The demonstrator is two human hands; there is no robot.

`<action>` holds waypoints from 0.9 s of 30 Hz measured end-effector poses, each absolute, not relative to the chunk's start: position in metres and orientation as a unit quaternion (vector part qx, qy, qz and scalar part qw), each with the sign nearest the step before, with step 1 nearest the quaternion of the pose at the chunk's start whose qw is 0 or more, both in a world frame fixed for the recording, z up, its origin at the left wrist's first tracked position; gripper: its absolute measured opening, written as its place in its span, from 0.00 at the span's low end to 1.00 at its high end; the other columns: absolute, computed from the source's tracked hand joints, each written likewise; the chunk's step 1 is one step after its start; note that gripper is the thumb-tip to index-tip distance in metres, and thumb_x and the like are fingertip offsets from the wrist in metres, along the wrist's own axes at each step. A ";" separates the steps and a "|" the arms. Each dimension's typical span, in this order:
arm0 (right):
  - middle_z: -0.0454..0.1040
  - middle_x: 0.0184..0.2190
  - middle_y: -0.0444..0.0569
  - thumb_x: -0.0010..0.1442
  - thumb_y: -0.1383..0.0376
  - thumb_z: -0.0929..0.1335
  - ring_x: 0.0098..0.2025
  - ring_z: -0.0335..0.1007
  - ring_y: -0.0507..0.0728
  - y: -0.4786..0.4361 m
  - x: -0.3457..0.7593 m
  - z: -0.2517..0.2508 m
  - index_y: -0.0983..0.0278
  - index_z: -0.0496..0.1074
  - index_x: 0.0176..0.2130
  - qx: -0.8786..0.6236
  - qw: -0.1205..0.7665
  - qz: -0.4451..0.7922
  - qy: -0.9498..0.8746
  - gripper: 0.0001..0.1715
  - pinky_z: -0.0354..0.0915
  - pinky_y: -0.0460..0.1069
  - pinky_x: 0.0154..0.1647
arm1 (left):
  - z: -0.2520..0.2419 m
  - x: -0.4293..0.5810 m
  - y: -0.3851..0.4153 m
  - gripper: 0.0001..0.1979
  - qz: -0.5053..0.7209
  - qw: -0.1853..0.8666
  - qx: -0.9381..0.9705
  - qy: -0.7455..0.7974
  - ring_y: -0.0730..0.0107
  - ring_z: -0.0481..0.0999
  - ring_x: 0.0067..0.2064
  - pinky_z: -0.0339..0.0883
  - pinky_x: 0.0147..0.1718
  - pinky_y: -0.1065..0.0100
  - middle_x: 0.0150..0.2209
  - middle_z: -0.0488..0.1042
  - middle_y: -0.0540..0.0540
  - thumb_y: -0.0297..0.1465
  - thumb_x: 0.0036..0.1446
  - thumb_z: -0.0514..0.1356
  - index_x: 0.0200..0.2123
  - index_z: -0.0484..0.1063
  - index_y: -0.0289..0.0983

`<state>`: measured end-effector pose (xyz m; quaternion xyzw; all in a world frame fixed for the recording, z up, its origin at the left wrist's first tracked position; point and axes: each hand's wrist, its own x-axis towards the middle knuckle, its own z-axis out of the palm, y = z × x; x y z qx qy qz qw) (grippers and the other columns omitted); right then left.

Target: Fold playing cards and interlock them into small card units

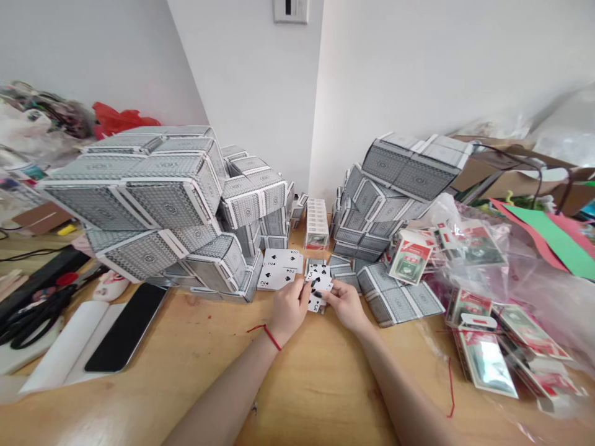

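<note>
Between my two hands are a few white playing cards (320,272) with black spade pips, faces up. My left hand (292,308), a red string round its wrist, is closed with thumb and fingers on the cards' left edge. From the right, my right hand (344,305) pinches the same cards; its nails are dark. Just left of my left hand lie several face-up twos of spades (277,267). Beyond my hands, a row of card packs (317,220) stands in a clear box. Some grey-backed cards (341,269) lie behind my right hand.
Stacked grey-patterned blocks (162,195) rise high at left, with another stack (383,198) at right. Red-and-green card boxes (486,362) and plastic wrap (548,310) cover the right side. A phone (127,328) and black scissors (41,313) lie at left; a wall stands behind.
</note>
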<state>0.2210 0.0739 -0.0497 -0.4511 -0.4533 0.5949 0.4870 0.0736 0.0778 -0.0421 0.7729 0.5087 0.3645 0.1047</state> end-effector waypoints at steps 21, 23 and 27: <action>0.73 0.19 0.45 0.39 0.58 0.73 0.19 0.66 0.53 0.076 0.218 -0.049 0.66 0.69 0.26 -0.470 0.498 0.584 -0.437 0.17 0.66 0.48 0.20 | -0.047 0.079 0.073 0.09 0.352 -0.003 0.768 0.535 0.72 0.71 0.24 0.58 0.23 0.73 0.23 0.72 0.48 0.33 0.59 0.47 0.34 0.63 0.36; 0.72 0.18 0.44 0.39 0.58 0.73 0.18 0.65 0.53 0.076 0.216 -0.048 0.66 0.69 0.26 -0.472 0.502 0.579 -0.435 0.16 0.65 0.48 0.20 | -0.048 0.079 0.073 0.10 0.343 -0.024 0.770 0.538 0.72 0.71 0.22 0.56 0.21 0.72 0.20 0.71 0.49 0.33 0.59 0.47 0.32 0.64 0.36; 0.69 0.15 0.42 0.40 0.60 0.72 0.17 0.64 0.52 0.074 0.214 -0.047 0.66 0.68 0.23 -0.480 0.505 0.567 -0.440 0.13 0.64 0.46 0.19 | -0.048 0.078 0.073 0.11 0.328 -0.059 0.771 0.543 0.73 0.69 0.20 0.53 0.19 0.71 0.17 0.69 0.50 0.33 0.59 0.47 0.28 0.64 0.36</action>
